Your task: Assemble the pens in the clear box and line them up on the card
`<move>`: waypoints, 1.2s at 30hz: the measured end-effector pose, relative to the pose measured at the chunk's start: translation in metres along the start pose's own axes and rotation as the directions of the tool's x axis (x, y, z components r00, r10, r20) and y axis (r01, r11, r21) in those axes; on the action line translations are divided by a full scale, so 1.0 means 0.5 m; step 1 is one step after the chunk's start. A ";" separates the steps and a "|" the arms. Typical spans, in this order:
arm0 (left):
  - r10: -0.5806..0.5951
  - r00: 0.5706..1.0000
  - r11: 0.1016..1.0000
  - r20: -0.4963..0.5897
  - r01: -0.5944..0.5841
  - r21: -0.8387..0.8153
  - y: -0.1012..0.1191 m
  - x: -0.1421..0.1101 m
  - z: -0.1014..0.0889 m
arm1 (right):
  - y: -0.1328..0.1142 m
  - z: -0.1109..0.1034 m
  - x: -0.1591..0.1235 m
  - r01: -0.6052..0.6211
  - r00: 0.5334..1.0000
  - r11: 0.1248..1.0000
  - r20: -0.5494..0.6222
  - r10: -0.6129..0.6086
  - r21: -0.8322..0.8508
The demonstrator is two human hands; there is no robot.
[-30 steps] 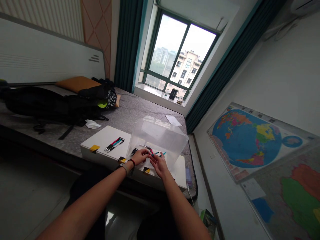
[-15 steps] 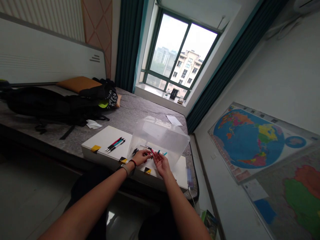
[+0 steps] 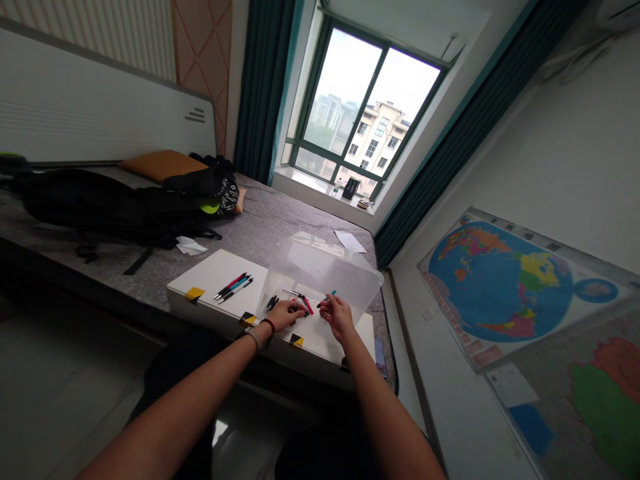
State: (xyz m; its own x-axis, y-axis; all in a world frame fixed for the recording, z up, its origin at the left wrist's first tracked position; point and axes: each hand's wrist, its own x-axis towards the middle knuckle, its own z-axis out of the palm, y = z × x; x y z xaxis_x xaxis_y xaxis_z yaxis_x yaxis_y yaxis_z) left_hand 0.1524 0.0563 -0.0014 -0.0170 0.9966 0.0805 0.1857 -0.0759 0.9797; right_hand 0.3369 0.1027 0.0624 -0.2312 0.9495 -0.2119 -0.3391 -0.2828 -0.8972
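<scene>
My right hand [image 3: 339, 316] pinches a small teal and dark pen part [image 3: 327, 298] above the front of the clear plastic bin [image 3: 340, 270]. To its left, my left hand [image 3: 285, 316] is closed low over the white surface, its fingertips at small dark pieces; what it grips is too small to make out. A red pen part [image 3: 309, 305] lies between the two hands. Black pen parts [image 3: 272, 303] are beside the left hand, inside the bin's opening. Farther left, several pens [image 3: 233, 289] in red, teal and black lie side by side on the white box [image 3: 200, 277].
The white box has yellow and black tape [image 3: 195, 294] along its front edge and rests on a grey mattress [image 3: 265, 207]. Behind it are a crumpled tissue [image 3: 191, 245], a black bag [image 3: 100, 203] and a white paper sheet [image 3: 350, 241]. A phone-like item [image 3: 381, 357] sits at the right end.
My right hand has moved right, away from my left hand, and turned from palm-up to a pinch on the teal part. The left hand has stayed nearly in place.
</scene>
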 end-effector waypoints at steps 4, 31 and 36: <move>0.011 1.000 1.000 0.023 -0.011 0.020 0.007 -0.002 -0.001 | -0.010 0.013 -0.001 0.002 0.996 0.991 0.087 0.010 -0.131; -0.012 1.000 0.999 0.026 0.011 0.047 0.012 -0.003 -0.004 | 0.000 0.030 0.027 0.125 0.991 0.933 -0.010 -0.136 -0.337; -0.057 0.998 0.998 0.004 0.057 -0.020 0.021 -0.005 -0.002 | -0.057 0.019 0.067 0.248 0.930 0.772 -0.081 -0.360 -0.585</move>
State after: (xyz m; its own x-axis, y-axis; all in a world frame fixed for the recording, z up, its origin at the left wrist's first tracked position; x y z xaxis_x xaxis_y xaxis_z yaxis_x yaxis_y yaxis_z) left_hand 0.1532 0.0530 0.0087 -0.0234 0.9995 0.0235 0.1649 -0.0193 0.9861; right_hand 0.3301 0.1412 0.0843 -0.0195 0.9953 0.0945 0.2148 0.0965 -0.9719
